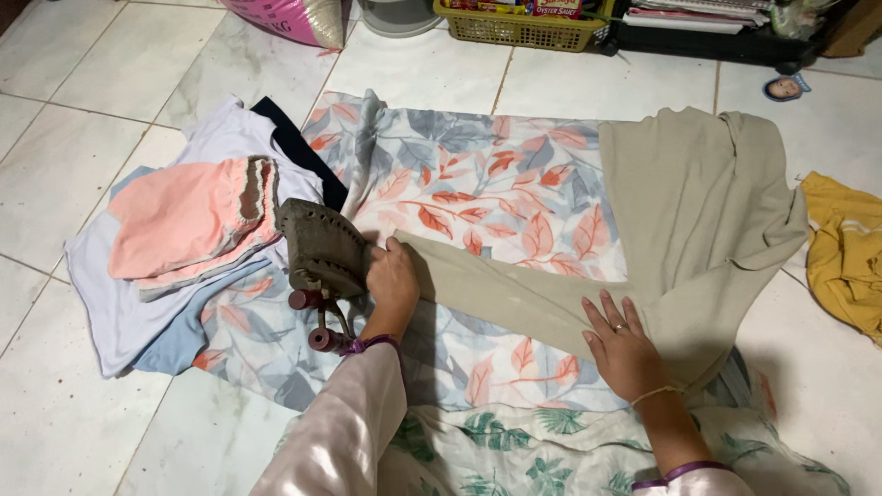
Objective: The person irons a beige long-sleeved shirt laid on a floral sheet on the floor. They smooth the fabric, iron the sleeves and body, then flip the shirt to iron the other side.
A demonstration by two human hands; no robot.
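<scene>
Beige garment (pixel 684 197), spread over leaf-print cloth (pixel 496 184) at centre and right. Left hand (pixel 393 280) closed around a dark iron (pixel 322 250) at the garment's left tip; right hand (pixel 620 344) open wide, flat on the fabric. Pressing appears under way. Folded clothes (pixel 184 230) lie left.

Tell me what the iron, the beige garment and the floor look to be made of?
The iron looks like dull, dark cast metal, rough and unpolished, with reddish handle knobs, perhaps wood. The beige garment seems a soft matte woven or knit cloth, draping in loose folds. The floor looks like glossy marbled ceramic tile, with grout lines and sheen.
</scene>
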